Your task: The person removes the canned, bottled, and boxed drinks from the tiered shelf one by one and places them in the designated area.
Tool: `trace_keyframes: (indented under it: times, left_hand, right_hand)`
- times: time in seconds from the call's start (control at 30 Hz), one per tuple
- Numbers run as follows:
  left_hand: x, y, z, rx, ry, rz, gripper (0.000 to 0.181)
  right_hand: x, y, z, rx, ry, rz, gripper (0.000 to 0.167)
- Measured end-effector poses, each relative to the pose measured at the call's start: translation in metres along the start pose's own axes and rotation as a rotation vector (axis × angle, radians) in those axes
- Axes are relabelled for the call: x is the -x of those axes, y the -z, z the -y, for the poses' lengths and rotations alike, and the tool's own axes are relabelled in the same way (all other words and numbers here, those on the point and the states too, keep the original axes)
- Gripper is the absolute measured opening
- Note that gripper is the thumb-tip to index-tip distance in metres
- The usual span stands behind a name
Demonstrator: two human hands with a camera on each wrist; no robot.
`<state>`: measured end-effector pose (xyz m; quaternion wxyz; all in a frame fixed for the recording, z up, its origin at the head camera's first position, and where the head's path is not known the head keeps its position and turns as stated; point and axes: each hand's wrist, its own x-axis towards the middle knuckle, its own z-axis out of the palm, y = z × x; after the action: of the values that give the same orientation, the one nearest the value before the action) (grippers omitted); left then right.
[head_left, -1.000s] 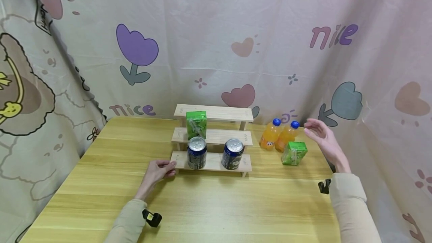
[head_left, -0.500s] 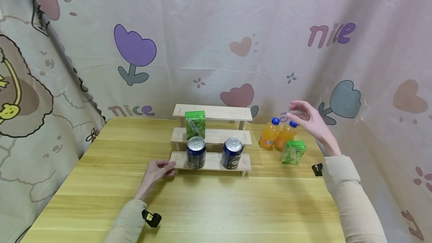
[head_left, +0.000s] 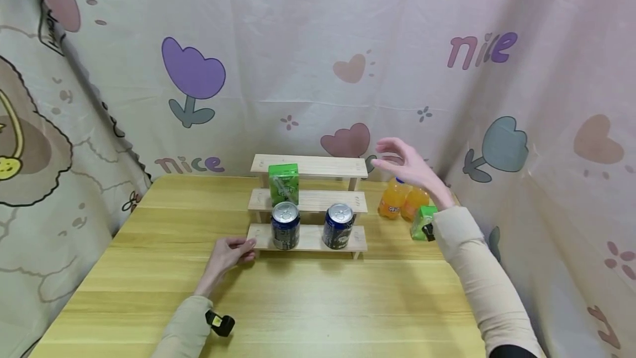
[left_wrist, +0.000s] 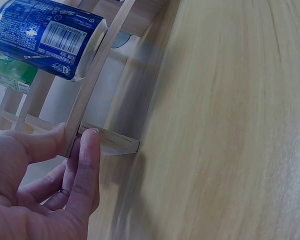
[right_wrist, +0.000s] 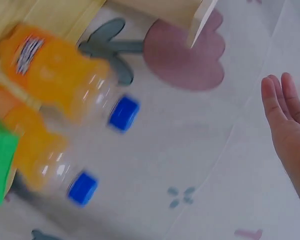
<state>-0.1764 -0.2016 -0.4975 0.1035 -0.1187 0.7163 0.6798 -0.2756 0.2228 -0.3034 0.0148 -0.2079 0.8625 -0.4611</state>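
Observation:
A three-tier wooden shelf point(head_left: 307, 237) stands on the table. My left hand point(head_left: 227, 258) pinches the left end of its lowest board; in the left wrist view the thumb lies on top and fingers are underneath. Two dark blue cans point(head_left: 285, 226) stand apart on that board. A green drink carton point(head_left: 284, 184) stands at the left of the middle board. My right hand point(head_left: 407, 163), fingers loosely bent and holding nothing, hangs in the air above two orange soda bottles point(head_left: 391, 202) with blue caps point(right_wrist: 124, 113). The bottles are partly hidden by the hand.
Right of the shelf, a second green carton point(head_left: 421, 222) stands in front of the bottles, partly covered by the right sleeve point(head_left: 477, 264). A patterned curtain point(head_left: 278, 59) hangs behind the wooden table point(head_left: 318, 303).
My right hand has moved left and slightly up, from beyond the bottles toward the shelf's right end. The left hand keeps its grip on the board, and the drinks stay put.

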Motion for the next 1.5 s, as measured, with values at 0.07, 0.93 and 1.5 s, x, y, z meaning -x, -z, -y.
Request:
trace_keyframes:
  times: [0.07, 0.93, 1.5]
  left_hand:
    - [0.001, 0.0, -0.001, -0.011, -0.001, 0.0, 0.041]
    - [-0.001, 0.003, 0.001, -0.018, 0.01, -0.001, 0.042]
    - [0.0, 0.0, -0.001, 0.005, -0.006, -0.013, 0.038]
  right_hand:
    - [-0.008, -0.009, 0.004, 0.0, 0.021, 0.026, 0.056]
    - [-0.075, -0.105, 0.048, -0.064, 0.132, 0.292, 0.057]
    - [-0.093, -0.137, 0.058, -0.052, 0.015, 0.373, 0.063]
